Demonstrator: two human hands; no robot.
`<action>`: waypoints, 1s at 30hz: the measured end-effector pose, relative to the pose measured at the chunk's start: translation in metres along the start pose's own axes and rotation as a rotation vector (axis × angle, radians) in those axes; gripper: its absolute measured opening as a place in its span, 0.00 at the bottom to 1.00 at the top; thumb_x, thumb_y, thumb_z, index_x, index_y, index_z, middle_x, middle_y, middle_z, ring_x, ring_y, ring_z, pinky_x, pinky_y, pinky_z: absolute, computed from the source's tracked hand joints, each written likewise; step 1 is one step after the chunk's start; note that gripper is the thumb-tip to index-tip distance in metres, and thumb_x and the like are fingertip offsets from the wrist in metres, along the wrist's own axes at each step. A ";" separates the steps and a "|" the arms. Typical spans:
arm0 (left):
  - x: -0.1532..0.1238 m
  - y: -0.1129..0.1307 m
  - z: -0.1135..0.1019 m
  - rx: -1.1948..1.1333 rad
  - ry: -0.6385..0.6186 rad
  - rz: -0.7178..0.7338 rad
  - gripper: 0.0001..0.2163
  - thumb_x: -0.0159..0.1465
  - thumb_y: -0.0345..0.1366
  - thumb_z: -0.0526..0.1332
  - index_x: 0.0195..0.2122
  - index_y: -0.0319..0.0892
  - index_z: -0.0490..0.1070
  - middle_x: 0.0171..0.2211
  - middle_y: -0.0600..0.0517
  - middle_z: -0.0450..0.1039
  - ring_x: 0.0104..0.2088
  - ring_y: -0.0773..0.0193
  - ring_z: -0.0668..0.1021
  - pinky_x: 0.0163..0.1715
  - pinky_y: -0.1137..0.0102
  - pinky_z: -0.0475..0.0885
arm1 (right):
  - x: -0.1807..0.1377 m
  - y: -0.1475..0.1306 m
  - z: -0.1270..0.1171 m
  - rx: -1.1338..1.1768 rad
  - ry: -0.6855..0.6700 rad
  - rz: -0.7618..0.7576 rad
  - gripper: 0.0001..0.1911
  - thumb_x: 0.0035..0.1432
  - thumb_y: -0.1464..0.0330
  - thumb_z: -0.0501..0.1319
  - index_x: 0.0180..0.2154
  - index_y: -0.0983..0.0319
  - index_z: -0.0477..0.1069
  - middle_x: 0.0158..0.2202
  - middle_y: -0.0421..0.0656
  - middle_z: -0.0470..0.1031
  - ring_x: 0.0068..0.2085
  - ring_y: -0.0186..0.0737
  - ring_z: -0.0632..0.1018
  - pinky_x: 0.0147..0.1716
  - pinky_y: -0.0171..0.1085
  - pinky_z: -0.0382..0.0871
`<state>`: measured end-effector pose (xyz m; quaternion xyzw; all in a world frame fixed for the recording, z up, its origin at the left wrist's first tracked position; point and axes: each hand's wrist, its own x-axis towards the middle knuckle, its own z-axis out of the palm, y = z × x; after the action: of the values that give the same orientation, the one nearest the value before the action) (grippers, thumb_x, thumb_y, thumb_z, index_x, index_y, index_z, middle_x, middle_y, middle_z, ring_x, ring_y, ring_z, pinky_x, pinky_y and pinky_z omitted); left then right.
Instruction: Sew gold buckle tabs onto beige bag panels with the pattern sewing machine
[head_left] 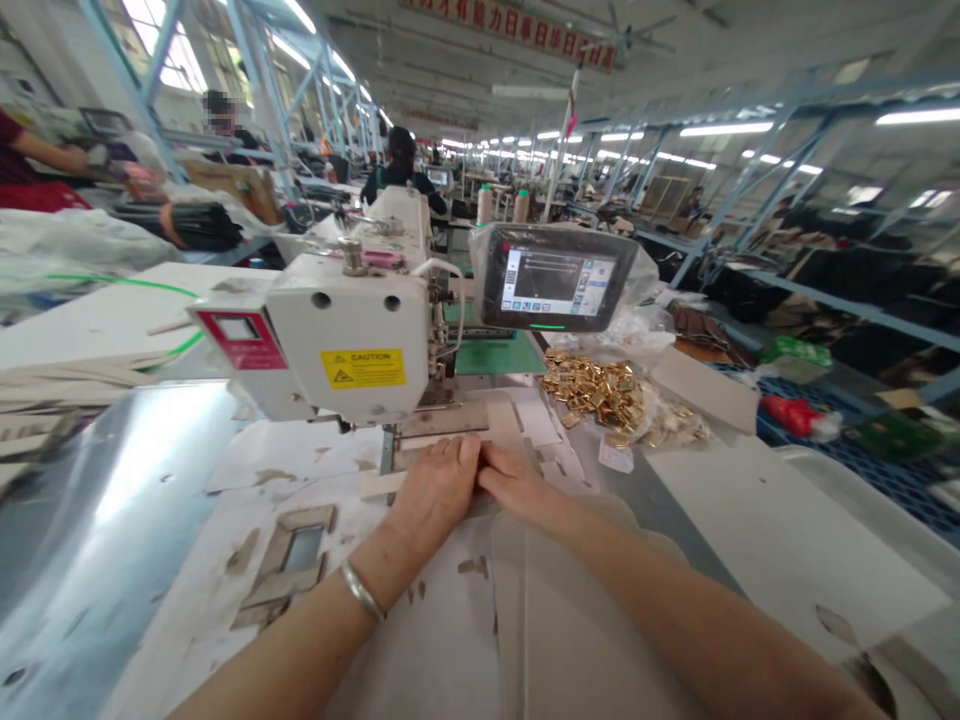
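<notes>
My left hand (439, 482) and my right hand (516, 482) meet in front of the sewing machine head (349, 320). Fingers on both hands are curled in and pressed together, and what they pinch is hidden. A beige panel (562, 610) lies under my right forearm and reaches up towards the hands. Just left of my left hand, a pale strip (384, 486) sits by the machine's metal bar (388, 450). On the white sheet nearer me rests a taped rectangular frame (289, 562) with an open middle.
A lit control screen (559, 278) stands behind my hands to the right. Gold metal fittings (600, 392) are heaped below it, beside a cardboard piece (705, 385). Stacked pale strips (45, 400) lie far left. A person (403, 165) sits beyond the machine.
</notes>
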<state>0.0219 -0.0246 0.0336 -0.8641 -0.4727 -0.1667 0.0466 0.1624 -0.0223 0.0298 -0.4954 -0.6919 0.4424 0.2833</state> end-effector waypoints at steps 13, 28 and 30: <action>-0.024 -0.012 0.026 0.029 0.014 -0.056 0.25 0.67 0.43 0.53 0.62 0.36 0.61 0.63 0.41 0.63 0.63 0.45 0.65 0.61 0.49 0.59 | 0.022 0.017 -0.049 0.047 0.038 0.210 0.19 0.46 0.53 0.66 0.29 0.62 0.69 0.16 0.32 0.59 0.20 0.29 0.59 0.20 0.30 0.49; -0.019 -0.021 0.031 0.048 -0.064 -0.127 0.30 0.67 0.49 0.52 0.63 0.31 0.59 0.65 0.38 0.57 0.65 0.44 0.61 0.63 0.48 0.57 | 0.063 0.035 -0.049 -0.126 0.075 0.251 0.15 0.48 0.58 0.65 0.26 0.63 0.68 0.16 0.32 0.60 0.20 0.28 0.60 0.21 0.30 0.50; -0.019 -0.020 0.031 0.047 -0.047 -0.152 0.30 0.66 0.48 0.54 0.62 0.29 0.60 0.64 0.36 0.59 0.65 0.44 0.62 0.63 0.49 0.58 | 0.064 0.033 -0.050 -0.160 0.070 0.276 0.13 0.49 0.60 0.64 0.26 0.63 0.69 0.15 0.32 0.60 0.20 0.28 0.60 0.21 0.30 0.50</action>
<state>0.0029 -0.0213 -0.0038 -0.8279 -0.5418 -0.1385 0.0431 0.1956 0.0580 0.0194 -0.6216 -0.6401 0.4031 0.2036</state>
